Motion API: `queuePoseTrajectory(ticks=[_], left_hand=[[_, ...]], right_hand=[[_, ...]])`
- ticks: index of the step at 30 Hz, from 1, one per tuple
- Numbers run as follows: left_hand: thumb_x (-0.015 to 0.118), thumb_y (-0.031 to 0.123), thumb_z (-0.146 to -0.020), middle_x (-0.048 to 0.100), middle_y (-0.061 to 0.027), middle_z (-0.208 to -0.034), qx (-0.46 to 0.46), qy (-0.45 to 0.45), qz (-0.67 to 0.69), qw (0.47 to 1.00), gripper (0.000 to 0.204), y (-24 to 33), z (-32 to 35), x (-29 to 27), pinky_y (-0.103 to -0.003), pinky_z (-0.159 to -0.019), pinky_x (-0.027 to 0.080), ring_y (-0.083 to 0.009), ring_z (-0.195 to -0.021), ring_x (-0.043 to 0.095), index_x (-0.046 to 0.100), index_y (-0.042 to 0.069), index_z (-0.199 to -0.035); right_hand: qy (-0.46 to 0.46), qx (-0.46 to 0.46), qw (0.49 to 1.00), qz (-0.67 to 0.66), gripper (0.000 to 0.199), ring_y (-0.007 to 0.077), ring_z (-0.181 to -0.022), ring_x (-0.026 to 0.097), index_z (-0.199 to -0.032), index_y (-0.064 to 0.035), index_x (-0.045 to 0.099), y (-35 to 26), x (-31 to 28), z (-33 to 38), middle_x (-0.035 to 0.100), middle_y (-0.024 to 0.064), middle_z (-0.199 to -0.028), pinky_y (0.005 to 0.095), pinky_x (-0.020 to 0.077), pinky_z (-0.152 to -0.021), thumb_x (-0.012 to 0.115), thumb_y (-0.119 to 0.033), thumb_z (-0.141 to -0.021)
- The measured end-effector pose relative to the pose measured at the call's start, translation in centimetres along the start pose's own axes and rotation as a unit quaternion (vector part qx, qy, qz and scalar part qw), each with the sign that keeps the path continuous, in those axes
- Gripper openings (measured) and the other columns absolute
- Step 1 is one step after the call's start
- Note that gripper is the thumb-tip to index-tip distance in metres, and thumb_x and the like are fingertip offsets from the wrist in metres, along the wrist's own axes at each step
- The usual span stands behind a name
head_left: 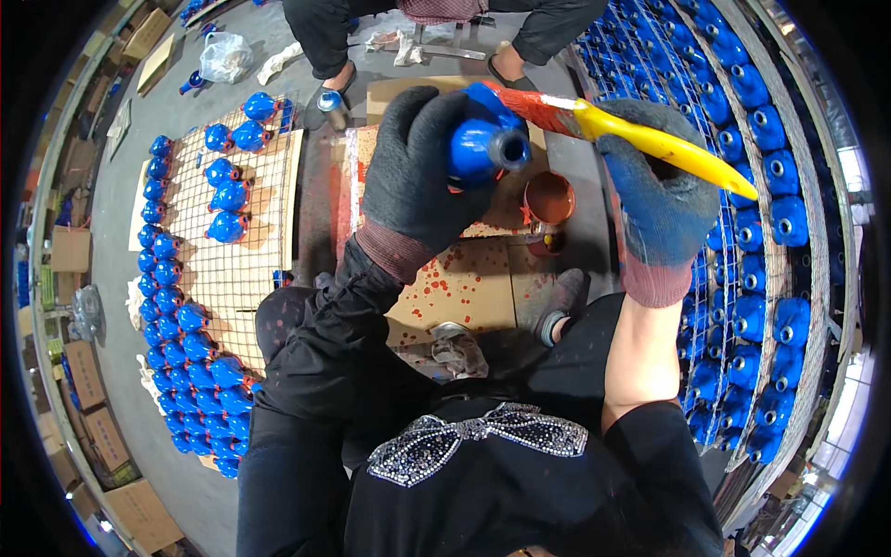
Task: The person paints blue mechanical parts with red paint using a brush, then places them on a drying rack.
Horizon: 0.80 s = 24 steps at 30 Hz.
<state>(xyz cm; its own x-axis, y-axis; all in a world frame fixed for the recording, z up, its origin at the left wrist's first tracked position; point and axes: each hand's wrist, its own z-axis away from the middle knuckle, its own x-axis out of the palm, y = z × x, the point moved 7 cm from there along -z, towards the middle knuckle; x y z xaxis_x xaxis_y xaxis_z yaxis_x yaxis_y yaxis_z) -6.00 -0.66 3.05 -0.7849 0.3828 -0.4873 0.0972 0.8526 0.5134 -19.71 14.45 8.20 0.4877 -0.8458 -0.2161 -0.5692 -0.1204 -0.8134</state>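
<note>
In a dark work glove, my left hand (408, 176) is closed round a glossy blue bottle-shaped part (475, 151), whose round dark opening faces toward me. My right hand (661, 190), also gloved, grips a paintbrush (682, 153) by its yellow handle. The brush's red-coated bristles lie at the far top edge of the blue part and seem to touch it. Below and between the hands stands an open can of red paint (549, 198), with another small container (546, 244) just nearer. Red-spattered cardboard (455, 283) lies under them.
On the left, a mesh rack (264, 200) carries several blue parts (227, 226), with rows along its edge. More blue parts fill a rack (747, 316) on the right. Opposite, a person's legs (320, 42) stand near a small can (331, 107). A rag (458, 351) lies between my legs.
</note>
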Motion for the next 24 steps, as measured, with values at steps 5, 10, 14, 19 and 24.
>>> queuePoseTrajectory(ticks=[5, 10, 14, 19, 24], left_hand=[[0.084, 0.008, -0.064, 0.057, -0.0155, -0.119, -0.389, 0.007, 0.394, 0.833, 0.076, -4.4, 1.3, 1.0, -0.042, -0.089, 0.054, -0.0321, -0.108, 0.061, 0.042, 0.002, -0.126], [0.062, 0.045, -0.087, 0.058, -0.0153, -0.119, -0.427, 0.0, 0.699, 0.574, 0.063, -3.3, 2.3, 2.7, -0.046, -0.081, 0.058, -0.0283, -0.11, 0.062, 0.044, 0.005, -0.132], [0.062, 0.044, -0.088, 0.053, -0.0163, -0.127, -0.448, 0.005, 0.811, 0.375, 0.06, -3.3, 4.0, 2.2, -0.047, -0.084, 0.057, -0.0322, -0.111, 0.06, 0.043, 0.011, -0.134], [0.06, 0.053, -0.088, 0.05, -0.0198, -0.131, -0.429, 0.029, 0.873, 0.231, 0.071, -1.3, 4.6, 2.1, -0.051, -0.086, 0.058, -0.0383, -0.113, 0.058, 0.036, 0.007, -0.138], [0.057, 0.058, -0.086, 0.051, -0.0258, -0.128, -0.393, 0.02, 0.909, 0.137, 0.079, -0.3, 4.9, 1.9, -0.05, -0.078, 0.061, -0.0414, -0.102, 0.063, 0.033, 0.006, -0.142]], right_hand=[[-0.011, 0.031, 0.999, -0.016, 0.026, 0.0158, -0.084, 0.066, -0.102, 0.0, 0.067, -0.5, 0.7, 0.3, 0.07, 0.0096, -0.097, 0.0278, 0.0531, -0.079, 0.073, 0.003, -0.077], [-0.027, -0.056, 0.997, -0.039, 0.019, 0.0207, -0.083, 0.067, -0.091, -0.0004, 0.068, -0.1, 0.9, 0.5, 0.069, 0.0138, -0.095, 0.0331, 0.0536, -0.077, 0.072, 0.006, -0.073], [-0.092, -0.056, 0.982, -0.153, 0.024, 0.0354, -0.1, 0.063, -0.095, -0.004, 0.06, 1.9, 1.4, 0.7, 0.064, 0.019, -0.103, 0.0469, 0.0489, -0.093, 0.07, 0.001, -0.073], [-0.077, 0.069, 0.904, -0.416, 0.024, 0.0382, -0.113, 0.056, -0.094, -0.0066, 0.06, 7.0, 2.1, 1.4, 0.06, 0.0146, -0.104, 0.0504, 0.0424, -0.103, 0.067, -0.001, -0.071], [-0.081, 0.129, 0.829, -0.538, 0.028, 0.0345, -0.116, 0.055, -0.096, -0.0069, 0.058, 10.0, 4.0, 2.0, 0.059, 0.0133, -0.107, 0.0488, 0.0423, -0.106, 0.063, 0.006, -0.071]])
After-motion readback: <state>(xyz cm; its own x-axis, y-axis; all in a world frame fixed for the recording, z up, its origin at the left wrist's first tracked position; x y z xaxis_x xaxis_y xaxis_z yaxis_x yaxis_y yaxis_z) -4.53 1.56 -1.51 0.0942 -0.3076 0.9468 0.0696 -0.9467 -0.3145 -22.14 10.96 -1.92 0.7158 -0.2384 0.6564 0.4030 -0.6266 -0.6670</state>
